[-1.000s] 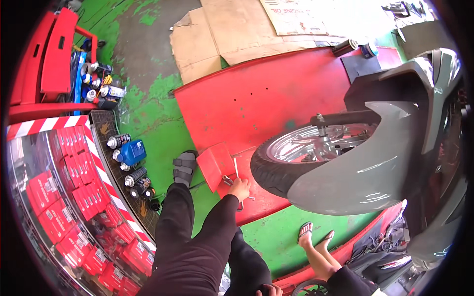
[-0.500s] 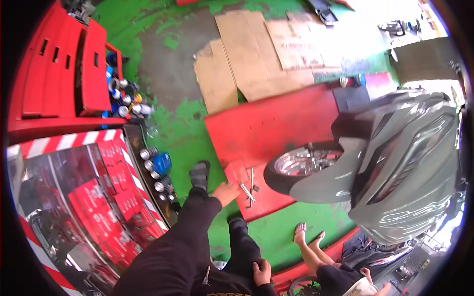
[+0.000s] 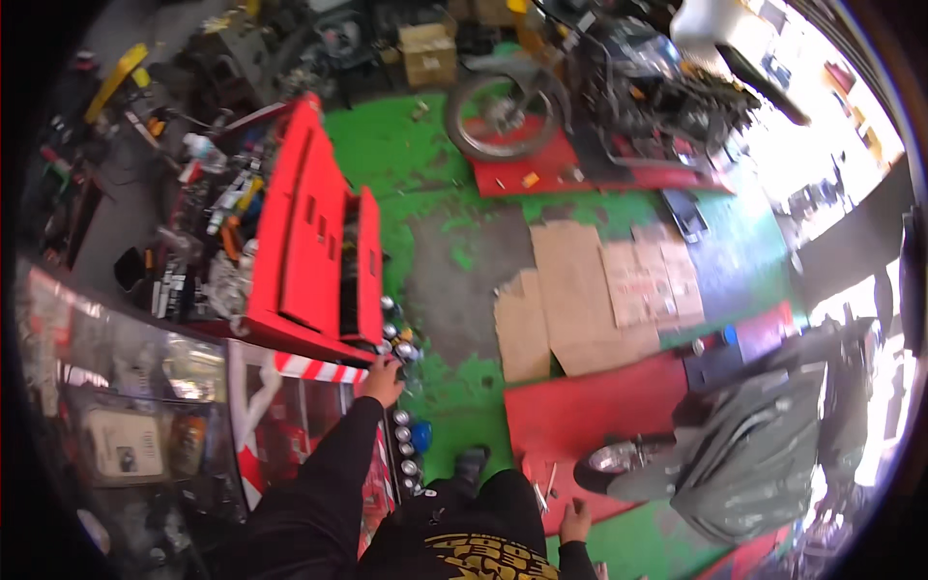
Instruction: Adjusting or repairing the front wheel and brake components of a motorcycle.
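At the bottom centre we see our right hand (image 3: 576, 522) resting open on a red lift platform (image 3: 590, 425) beside small tools (image 3: 547, 483); higher left, our left hand (image 3: 383, 382) grips the glass counter (image 3: 290, 406) corner; beyond, a red tool cabinet (image 3: 314, 242).

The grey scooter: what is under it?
The grey scooter stands on a red ramp, front wheel on it. Small tools lie near the right hand. Its body hides the rest of the ramp.
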